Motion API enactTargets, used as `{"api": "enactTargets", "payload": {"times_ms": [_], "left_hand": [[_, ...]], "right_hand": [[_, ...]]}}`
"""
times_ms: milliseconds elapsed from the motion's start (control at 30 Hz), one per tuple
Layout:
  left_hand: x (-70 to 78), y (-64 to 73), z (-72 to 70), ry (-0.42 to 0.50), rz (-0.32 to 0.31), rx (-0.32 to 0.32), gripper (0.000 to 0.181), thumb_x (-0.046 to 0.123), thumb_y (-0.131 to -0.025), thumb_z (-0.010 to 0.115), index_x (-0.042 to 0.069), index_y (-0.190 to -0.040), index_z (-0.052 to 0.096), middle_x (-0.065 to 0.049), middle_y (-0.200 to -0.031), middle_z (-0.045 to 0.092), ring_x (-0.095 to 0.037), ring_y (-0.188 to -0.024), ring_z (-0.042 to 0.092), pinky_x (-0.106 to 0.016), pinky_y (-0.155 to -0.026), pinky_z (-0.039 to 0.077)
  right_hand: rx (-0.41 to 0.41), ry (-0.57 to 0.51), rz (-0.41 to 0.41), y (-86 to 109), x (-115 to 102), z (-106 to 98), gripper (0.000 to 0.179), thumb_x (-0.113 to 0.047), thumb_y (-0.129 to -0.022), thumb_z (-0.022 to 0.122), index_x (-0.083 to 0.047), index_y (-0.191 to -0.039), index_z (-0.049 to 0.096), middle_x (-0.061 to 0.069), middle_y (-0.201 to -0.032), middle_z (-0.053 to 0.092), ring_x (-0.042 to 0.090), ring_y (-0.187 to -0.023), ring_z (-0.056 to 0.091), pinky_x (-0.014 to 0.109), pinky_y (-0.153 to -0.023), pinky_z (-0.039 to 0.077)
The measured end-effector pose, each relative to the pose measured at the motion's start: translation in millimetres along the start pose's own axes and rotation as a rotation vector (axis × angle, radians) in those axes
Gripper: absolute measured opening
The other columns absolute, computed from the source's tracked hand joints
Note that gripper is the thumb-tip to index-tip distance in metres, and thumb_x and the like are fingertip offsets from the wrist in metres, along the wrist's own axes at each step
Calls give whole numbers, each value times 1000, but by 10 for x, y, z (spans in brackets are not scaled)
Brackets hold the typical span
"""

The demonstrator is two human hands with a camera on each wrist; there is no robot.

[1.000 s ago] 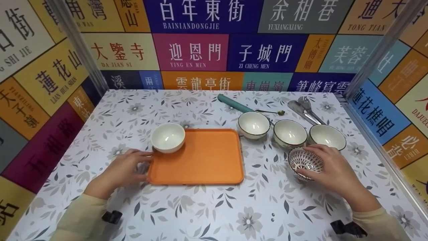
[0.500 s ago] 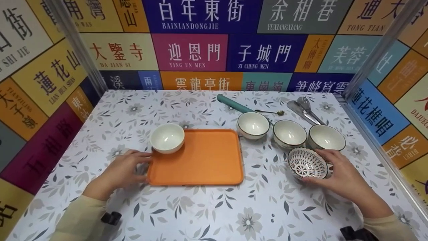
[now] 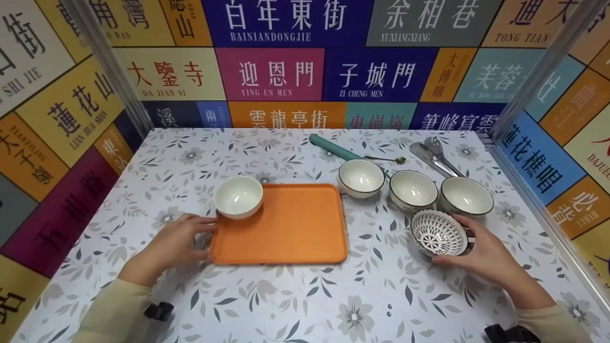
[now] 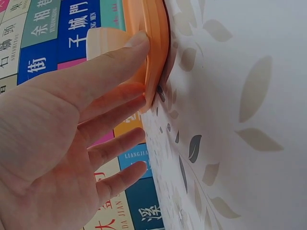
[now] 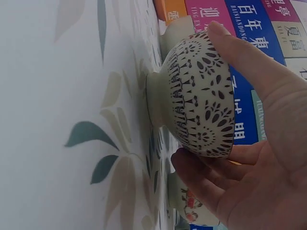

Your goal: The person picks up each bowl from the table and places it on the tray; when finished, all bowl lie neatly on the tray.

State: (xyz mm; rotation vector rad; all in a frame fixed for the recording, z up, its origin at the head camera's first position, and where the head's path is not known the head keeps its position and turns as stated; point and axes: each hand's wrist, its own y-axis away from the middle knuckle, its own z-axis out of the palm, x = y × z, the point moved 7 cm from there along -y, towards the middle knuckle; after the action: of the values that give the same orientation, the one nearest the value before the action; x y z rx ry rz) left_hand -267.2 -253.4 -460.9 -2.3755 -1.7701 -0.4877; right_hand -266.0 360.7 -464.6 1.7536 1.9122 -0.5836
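Observation:
My right hand (image 3: 491,267) holds a small bowl (image 3: 437,233) with a dark pattern inside, thumb at the near rim and fingers at the far right side. In the right wrist view that bowl (image 5: 199,93) shows a dark floral pattern outside, its foot close over the tablecloth. My left hand (image 3: 164,245) touches the left edge of an orange tray (image 3: 295,238) with extended fingers. The left wrist view shows the thumb at the tray's rim (image 4: 156,52), the lower two fingers apart from it. A plain white bowl (image 3: 238,197) sits in the tray's back left corner.
Behind the patterned bowl stand three dark-rimmed white bowls, on the left (image 3: 361,178), middle (image 3: 413,190) and right (image 3: 466,196). Farther back lie a long green object (image 3: 333,146), a thin small spoon (image 3: 383,159) and metal utensils (image 3: 436,157). Sign-covered walls (image 3: 286,76) enclose the table.
My right hand has shifted right and toward me, from over the patterned bowl to its right side, uncovering more of the inside. My left hand, the tray and the other bowls stay put.

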Motion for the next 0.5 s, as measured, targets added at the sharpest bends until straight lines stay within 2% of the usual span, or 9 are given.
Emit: {"api": "enactTargets", "payload": {"times_ms": [200,367,500], "left_hand": [[2,8,0,14,-12,-6,67,27,-76,91,17,-138,67,-4,-153,57,-39,-141,48,-70,-115,36],[-8,0,3,16,-7,-3,67,28,-76,91,18,-138,67,-4,-153,57,-38,-141,48,-70,-115,35],[-14,-4,2,16,3,1,67,29,-76,91,18,-137,68,-3,-153,57,-38,-141,48,-70,-115,35]], "right_hand": [[39,-23,-29,23,7,15,120,-44,-64,98,-3,-158,34,32,-148,49,53,-131,49,74,-105,40],[79,-28,-83,47,-113,62,116,-38,-61,101,-4,-154,41,29,-143,54,50,-127,54,68,-104,44],[90,-31,-115,49,-278,114,117,-40,-58,102,-6,-153,43,24,-142,57,44,-122,60,55,-102,51]]}}
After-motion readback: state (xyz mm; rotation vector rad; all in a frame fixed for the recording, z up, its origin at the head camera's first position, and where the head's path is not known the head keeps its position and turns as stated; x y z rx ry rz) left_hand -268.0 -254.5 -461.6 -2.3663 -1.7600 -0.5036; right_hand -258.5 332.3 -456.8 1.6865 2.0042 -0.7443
